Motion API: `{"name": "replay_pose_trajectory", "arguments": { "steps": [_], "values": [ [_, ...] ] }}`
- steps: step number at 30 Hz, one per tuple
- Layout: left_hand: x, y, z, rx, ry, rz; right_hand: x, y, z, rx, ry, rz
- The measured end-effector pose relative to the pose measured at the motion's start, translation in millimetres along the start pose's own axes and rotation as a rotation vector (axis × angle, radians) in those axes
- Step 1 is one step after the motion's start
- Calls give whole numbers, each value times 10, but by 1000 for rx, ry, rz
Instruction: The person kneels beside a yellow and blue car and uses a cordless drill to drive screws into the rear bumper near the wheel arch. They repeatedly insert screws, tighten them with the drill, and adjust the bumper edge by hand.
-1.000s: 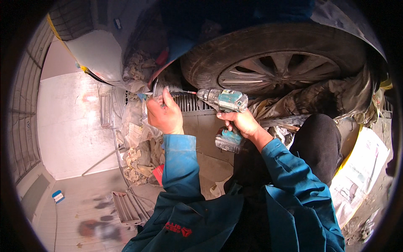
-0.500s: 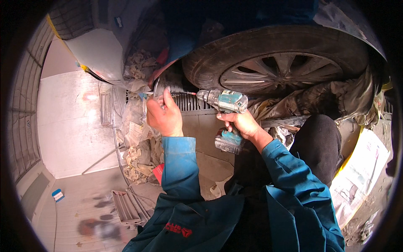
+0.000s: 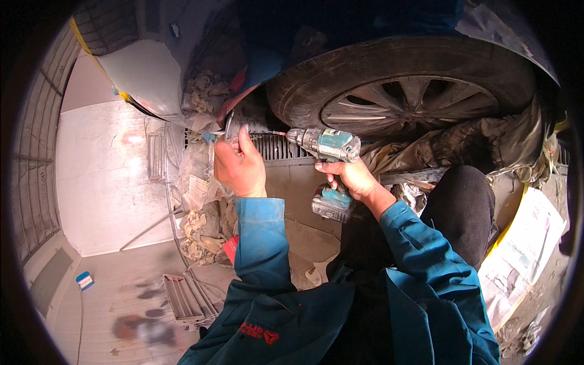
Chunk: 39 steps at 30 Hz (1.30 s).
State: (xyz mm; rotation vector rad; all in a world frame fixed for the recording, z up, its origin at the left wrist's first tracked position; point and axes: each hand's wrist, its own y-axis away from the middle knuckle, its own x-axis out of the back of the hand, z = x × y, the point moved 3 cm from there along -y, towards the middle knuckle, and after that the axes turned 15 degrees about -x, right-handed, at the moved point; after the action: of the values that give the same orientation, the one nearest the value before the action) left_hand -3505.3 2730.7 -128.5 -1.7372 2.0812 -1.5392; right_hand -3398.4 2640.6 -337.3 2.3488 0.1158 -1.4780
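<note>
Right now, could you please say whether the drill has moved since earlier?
No, not noticeably: the drill keeps nearly the same place relative to the tyre.

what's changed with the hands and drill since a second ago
Nothing clearly changed beyond a slight shift of the view; nothing was taken hold of or let go. The right hand still grips the drill, pointing left; the left hand stays raised left of it, and the wheel is unchanged.
</note>
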Motion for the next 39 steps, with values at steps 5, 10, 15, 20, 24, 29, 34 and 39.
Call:
{"name": "replay_pose_trajectory", "arguments": {
  "steps": [5,10,15,20,24,29,34,39],
  "values": [
    [-28,29,-24,89,58,-20,-5,15,-7,-23,9,9],
    [-34,55,-33,89,44,-21,2,-5,-4,-17,25,6],
    [-5,33,-23,21,-27,-10,8,-42,13,-7,6,1],
    [-7,20,-20,50,-32,-11,7,-46,-5,-23,12,-7],
    [4,13,-20,42,-40,-5,-3,-43,-50,-29,58,15],
    [4,21,-13,67,-31,-5,-18,-11,-108,-41,65,-7],
    [-13,48,-24,66,-40,-6,-47,15,-154,-60,97,22],
    [-52,92,-69,112,0,-3,-82,42,-175,-66,91,30]
  ]
}}
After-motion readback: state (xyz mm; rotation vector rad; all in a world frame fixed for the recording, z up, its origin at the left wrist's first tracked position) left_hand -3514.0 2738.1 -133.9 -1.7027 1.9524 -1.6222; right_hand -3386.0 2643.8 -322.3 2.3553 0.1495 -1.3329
